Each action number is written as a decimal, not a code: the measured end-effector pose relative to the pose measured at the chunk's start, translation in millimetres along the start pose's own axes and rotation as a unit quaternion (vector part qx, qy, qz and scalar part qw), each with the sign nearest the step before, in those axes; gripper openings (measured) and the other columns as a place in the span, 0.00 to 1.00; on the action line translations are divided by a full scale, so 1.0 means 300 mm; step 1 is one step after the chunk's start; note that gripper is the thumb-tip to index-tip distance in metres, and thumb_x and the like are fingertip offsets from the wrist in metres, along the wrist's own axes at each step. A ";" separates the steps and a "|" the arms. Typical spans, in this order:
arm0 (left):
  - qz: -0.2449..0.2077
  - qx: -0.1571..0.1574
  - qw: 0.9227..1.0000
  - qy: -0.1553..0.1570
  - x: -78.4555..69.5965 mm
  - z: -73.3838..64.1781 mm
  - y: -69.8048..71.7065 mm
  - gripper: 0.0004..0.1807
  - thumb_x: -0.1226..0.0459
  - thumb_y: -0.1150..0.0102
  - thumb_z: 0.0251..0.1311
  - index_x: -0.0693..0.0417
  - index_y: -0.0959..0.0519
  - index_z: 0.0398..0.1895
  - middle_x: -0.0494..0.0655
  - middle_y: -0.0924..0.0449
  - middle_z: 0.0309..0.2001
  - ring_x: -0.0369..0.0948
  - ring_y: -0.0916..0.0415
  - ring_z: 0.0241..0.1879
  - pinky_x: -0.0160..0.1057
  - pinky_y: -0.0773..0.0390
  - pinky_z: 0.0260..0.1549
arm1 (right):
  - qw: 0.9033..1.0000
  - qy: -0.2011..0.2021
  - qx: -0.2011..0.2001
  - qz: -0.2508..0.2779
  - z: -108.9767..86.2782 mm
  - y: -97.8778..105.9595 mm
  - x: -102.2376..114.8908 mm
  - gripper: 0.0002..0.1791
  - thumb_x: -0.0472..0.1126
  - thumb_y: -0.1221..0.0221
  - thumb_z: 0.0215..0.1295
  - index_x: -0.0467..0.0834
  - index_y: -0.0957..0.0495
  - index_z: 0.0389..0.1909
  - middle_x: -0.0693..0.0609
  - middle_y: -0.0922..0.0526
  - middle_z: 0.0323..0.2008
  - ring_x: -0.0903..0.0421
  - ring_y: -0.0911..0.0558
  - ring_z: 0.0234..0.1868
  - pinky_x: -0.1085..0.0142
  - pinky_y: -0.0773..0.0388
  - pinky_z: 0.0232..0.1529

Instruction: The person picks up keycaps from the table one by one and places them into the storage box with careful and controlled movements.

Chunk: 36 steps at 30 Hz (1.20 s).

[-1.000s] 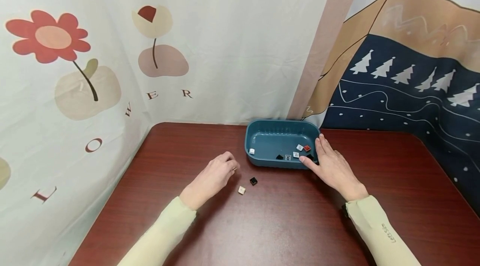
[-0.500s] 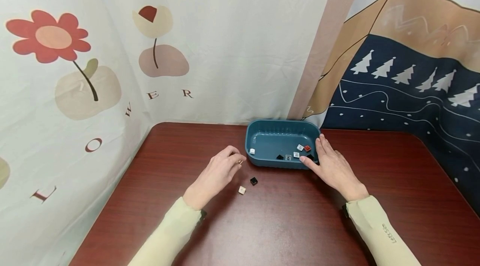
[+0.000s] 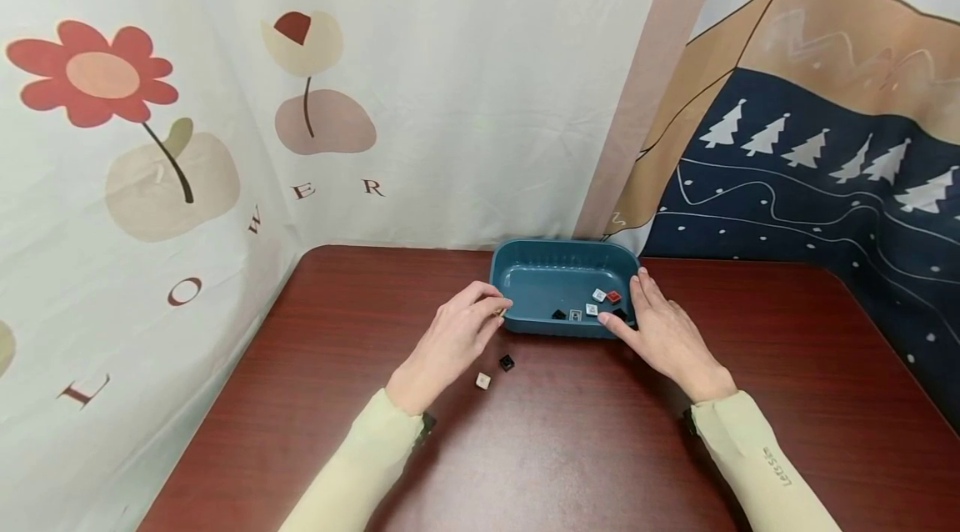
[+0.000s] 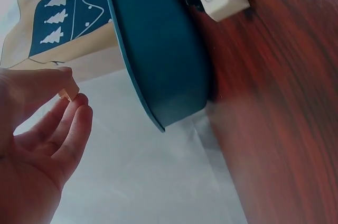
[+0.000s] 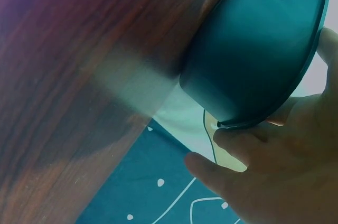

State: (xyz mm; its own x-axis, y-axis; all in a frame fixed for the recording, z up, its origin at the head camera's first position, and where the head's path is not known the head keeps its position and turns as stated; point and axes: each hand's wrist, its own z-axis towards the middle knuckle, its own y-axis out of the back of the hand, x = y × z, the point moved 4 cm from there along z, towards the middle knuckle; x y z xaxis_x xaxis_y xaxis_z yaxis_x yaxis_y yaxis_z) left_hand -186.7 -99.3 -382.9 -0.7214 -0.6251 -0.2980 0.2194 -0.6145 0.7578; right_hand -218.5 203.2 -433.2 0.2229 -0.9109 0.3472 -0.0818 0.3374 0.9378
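- Blue tray (image 3: pixel 547 282) stands near the 12 o'clock edge of the table (image 3: pixel 600 432); tabletop room stretches towards 6.
- Its long axis runs 9 to 3.
- Left hand (image 3: pixel 455 330), at the tray's 8 o'clock corner, pinches a small pale keycap (image 4: pixel 70 90), its facing unclear.
- Right hand (image 3: pixel 669 338), fingers nearly straight, touches the tray around 4 o'clock.

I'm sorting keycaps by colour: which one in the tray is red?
The red keycap near the right hand, just right of a white keycap in the tray. It alone is red; the others visible there look pale or black.
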 end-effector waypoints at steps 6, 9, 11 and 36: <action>-0.003 -0.005 1.000 0.004 -0.018 0.033 -0.019 0.14 0.75 0.28 0.59 0.55 0.12 0.47 0.46 0.19 0.47 0.40 0.19 0.42 0.35 0.18 0.38 | 1.000 -0.002 0.005 0.004 -0.001 -0.001 0.000 0.63 0.79 0.57 0.70 0.26 0.52 0.79 0.30 0.57 0.81 0.31 0.50 0.79 0.33 0.47 0.72; -0.009 -0.003 1.000 0.005 -0.025 0.057 -0.034 0.14 0.74 0.27 0.59 0.55 0.12 0.47 0.46 0.19 0.48 0.39 0.19 0.41 0.34 0.19 0.37 | 1.000 -0.003 0.005 0.005 -0.002 -0.001 0.000 0.62 0.78 0.57 0.70 0.26 0.52 0.79 0.30 0.57 0.81 0.31 0.49 0.79 0.33 0.47 0.72; -0.015 0.000 1.000 0.005 -0.029 0.073 -0.046 0.14 0.73 0.27 0.59 0.56 0.12 0.47 0.47 0.20 0.48 0.40 0.19 0.40 0.33 0.20 0.36 | 1.000 -0.003 0.004 0.004 -0.003 0.000 0.000 0.62 0.78 0.56 0.70 0.26 0.52 0.79 0.30 0.56 0.81 0.31 0.49 0.79 0.33 0.47 0.72; 0.006 0.105 0.990 0.092 0.034 0.160 -0.203 0.11 0.71 0.31 0.65 0.62 0.13 0.50 0.52 0.19 0.47 0.44 0.18 0.44 0.36 0.17 0.41 | 1.000 0.000 -0.001 0.001 0.000 0.000 -0.002 0.63 0.79 0.57 0.69 0.26 0.51 0.78 0.29 0.55 0.80 0.31 0.48 0.79 0.33 0.46 0.71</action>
State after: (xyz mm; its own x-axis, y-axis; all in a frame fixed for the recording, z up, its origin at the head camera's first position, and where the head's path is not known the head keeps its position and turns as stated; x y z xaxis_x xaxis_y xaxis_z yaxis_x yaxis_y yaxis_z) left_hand -238.8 -45.1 -404.1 -0.5831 -0.7211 -0.3742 0.0722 -0.5048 0.8602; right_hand -218.6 203.8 -433.4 0.2236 -0.9102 0.3488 -0.0797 0.3395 0.9372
